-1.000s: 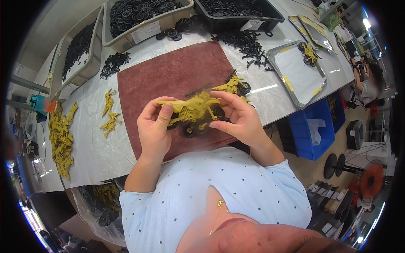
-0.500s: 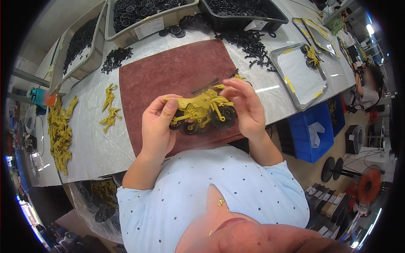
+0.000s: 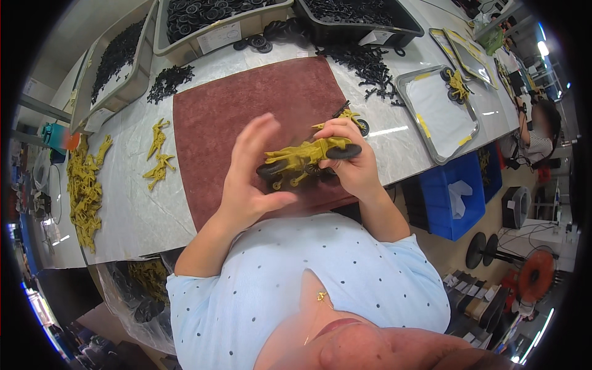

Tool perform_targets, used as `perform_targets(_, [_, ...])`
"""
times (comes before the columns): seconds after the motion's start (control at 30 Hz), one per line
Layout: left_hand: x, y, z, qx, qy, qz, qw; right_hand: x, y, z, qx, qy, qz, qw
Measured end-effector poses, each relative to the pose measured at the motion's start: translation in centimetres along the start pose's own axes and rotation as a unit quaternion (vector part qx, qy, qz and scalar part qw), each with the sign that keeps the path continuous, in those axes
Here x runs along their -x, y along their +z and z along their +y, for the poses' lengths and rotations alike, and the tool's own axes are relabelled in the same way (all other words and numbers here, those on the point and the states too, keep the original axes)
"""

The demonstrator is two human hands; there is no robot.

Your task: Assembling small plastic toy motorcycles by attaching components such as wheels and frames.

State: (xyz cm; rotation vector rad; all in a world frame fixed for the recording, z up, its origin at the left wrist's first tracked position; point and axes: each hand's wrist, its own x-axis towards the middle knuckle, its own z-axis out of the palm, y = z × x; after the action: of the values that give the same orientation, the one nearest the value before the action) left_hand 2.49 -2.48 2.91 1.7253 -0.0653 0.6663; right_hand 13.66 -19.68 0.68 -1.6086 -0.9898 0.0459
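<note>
Over the red-brown cloth, a yellow toy motorcycle [image 3: 302, 154] with black wheels is tilted in my right hand [image 3: 356, 165], whose fingers and thumb close on its front end by the wheel. My left hand [image 3: 246, 179] is open around the rear end, thumb and fingers spread and slightly blurred; whether it touches the rear wheel I cannot tell. More dark wheel parts show beneath the yellow body, partly hidden. Just beyond my right hand, a second toy motorcycle [image 3: 350, 117] sits at the right edge of the cloth [image 3: 246, 98], part of it covered by my fingers.
Yellow motorcycle bodies [image 3: 85, 197] are heaped at the left, with two loose bodies [image 3: 159, 171] nearer the cloth. Bins of black wheels [image 3: 203, 42] and small black parts [image 3: 364, 29] line the back. A metal tray [image 3: 441, 132] holding a toy motorcycle [image 3: 456, 86] stands right, above blue crates [image 3: 453, 203].
My left hand has let go of the motorcycle's rear and spread its fingers. My right hand has taken hold of the front end, and the motorcycle has turned and tilted.
</note>
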Motion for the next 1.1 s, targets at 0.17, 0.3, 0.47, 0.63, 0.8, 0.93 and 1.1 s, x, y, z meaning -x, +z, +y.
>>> perform_targets(0.17, [-0.1, -0.4, -1.0, -0.133, 0.114, -0.078, 0.982, 0.7, 1.3, 0.0, -0.071, 0.008, -0.001, 0.997])
perform_targets(0.3, [0.2, 0.1, -1.8, -0.098, 0.096, -0.056, 0.989, 1.2, 1.9, 0.5, -0.152, 0.063, -0.014, 0.986])
perform_targets(0.47, [0.4, 0.3, -1.9, -0.111, 0.140, -0.044, 0.983, 2.0, 2.4, 0.4, -0.221, 0.087, 0.003, 0.971])
perform_targets(0.63, [-0.8, 0.1, -0.4, -0.123, 0.125, -0.079, 0.981, 2.0, 2.4, 1.4, -0.256, 0.057, 0.031, 0.965])
perform_targets(0.8, [0.0, -0.5, -0.4, -0.111, 0.072, -0.039, 0.990, 2.0, 1.8, 1.4, -0.244, 0.052, 0.041, 0.967])
perform_targets(0.93, [0.1, -0.5, -0.2, -0.116, 0.110, -0.062, 0.985, 2.2, 2.0, 1.3, -0.295, 0.057, 0.018, 0.954])
perform_targets(1.1, [0.3, -0.5, -0.8, -0.052, 0.150, -0.073, 0.985, 1.7, 2.3, 1.6, -0.271, -0.004, -0.001, 0.963])
